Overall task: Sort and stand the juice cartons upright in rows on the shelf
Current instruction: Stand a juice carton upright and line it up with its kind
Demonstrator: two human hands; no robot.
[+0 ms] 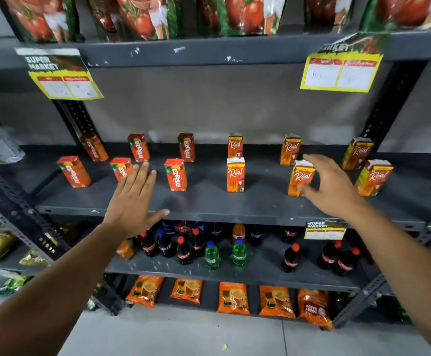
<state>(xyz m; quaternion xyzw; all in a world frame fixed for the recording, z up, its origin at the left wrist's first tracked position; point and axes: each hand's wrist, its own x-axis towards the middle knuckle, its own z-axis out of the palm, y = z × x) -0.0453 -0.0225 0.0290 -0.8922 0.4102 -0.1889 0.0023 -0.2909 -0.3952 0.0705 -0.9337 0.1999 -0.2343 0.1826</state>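
Note:
Red Maaza juice cartons stand upright in two rows on the left half of the grey shelf (209, 201), one of them a front-row carton (175, 174). Orange Real cartons stand in two rows on the right half, among them a middle front carton (235, 175). My left hand (134, 201) is spread open in front of a front-row Maaza carton (120, 167) and hides part of it. My right hand (330, 186) is open with its thumb and fingers around a front-row Real carton (299, 177); I cannot tell whether it touches the carton.
Tomato pouches line the shelf above. Two yellow price tags (65, 80) (337, 73) hang from its edge. Soft drink bottles (183, 247) fill the shelf below, with orange packets (232, 296) under them. Perforated uprights (16, 206) frame the rack.

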